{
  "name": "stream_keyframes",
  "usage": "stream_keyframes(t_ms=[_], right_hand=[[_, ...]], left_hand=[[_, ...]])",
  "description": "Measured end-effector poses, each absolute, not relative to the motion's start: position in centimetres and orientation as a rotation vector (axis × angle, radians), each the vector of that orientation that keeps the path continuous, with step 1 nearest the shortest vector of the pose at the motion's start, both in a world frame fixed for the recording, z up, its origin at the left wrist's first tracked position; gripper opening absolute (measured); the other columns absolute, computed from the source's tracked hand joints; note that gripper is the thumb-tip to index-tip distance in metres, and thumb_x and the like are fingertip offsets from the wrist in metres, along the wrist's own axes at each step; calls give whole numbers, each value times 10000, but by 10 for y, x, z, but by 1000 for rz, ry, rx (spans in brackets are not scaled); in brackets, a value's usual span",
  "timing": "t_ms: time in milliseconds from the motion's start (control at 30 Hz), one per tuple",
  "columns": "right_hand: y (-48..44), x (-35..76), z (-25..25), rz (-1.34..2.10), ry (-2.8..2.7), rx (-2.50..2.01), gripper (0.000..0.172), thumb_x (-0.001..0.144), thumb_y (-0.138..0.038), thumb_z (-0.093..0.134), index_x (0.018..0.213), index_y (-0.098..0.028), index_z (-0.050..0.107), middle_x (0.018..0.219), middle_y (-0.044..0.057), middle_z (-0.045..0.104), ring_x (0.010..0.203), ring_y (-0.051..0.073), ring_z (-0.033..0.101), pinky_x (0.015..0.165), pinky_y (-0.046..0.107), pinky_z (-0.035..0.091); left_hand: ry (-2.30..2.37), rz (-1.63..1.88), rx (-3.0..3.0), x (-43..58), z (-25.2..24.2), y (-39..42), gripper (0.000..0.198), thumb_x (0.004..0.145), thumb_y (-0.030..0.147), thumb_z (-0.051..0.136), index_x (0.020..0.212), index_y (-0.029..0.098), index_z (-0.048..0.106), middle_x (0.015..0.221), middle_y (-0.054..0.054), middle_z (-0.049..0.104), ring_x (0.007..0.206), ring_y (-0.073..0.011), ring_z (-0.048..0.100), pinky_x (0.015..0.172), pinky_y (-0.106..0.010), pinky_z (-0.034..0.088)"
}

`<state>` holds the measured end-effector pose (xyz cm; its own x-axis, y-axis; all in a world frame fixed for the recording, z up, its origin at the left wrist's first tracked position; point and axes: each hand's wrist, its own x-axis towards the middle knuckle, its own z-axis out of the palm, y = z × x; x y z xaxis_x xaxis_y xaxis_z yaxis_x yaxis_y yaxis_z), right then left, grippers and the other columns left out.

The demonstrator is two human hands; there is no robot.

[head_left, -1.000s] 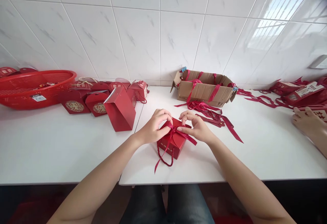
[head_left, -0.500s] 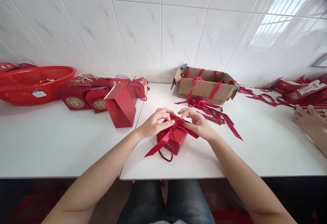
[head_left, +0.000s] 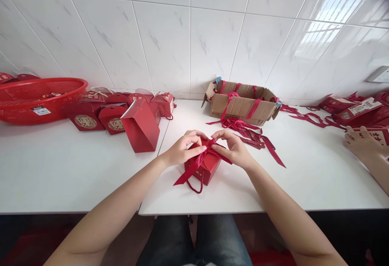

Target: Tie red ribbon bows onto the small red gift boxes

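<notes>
A small red gift box (head_left: 209,172) stands on the white table close in front of me, with a dark red cord handle (head_left: 197,190) hanging down its near side. Across its top lies a red satin ribbon (head_left: 190,171), gathered at a knot, one tail trailing toward the near left. My left hand (head_left: 186,149) pinches the ribbon by the knot between thumb and fingers. From the other side, my right hand (head_left: 232,148) grips the ribbon too, thumb and fingertips beside the knot. The fingers partly cover the knot and the box top.
Behind stands a cardboard box (head_left: 240,106) draped with ribbons; loose ribbons (head_left: 243,126) lie before it. Several red boxes (head_left: 142,126) and a red plastic basket (head_left: 42,100) are at left. At far right, another person's hand (head_left: 364,142) touches a red box (head_left: 379,134).
Both hands stay at the knot, with small finger movements. The ribbon's left tail has shifted slightly and looks broader. The whole view has moved a little.
</notes>
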<state>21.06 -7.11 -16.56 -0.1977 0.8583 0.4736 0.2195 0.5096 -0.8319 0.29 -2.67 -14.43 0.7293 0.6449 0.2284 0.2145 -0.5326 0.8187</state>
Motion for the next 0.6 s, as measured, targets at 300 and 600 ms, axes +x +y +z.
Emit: stream_keyframes(t_ms=[300,600], right_hand=[[-73,213,-166,795,-1693,-906,153,826,-281,603,969,-226,621,959,41,640,930,182,586,882,371,460],[-75,204,-166,844,-1567,-932,117,801,-294,640,882,-210,630,900,36,651,875,168,596,849,344,475]], left_hand=[[664,656,2117,3,-146,-27,286,839,370,525,619,191,488,1171,-51,566,1222,-228,419,1044,-421,329],[651,644,2128,3,-145,-27,281,850,377,523,641,189,518,1165,-53,560,1229,-227,407,1050,-418,312]])
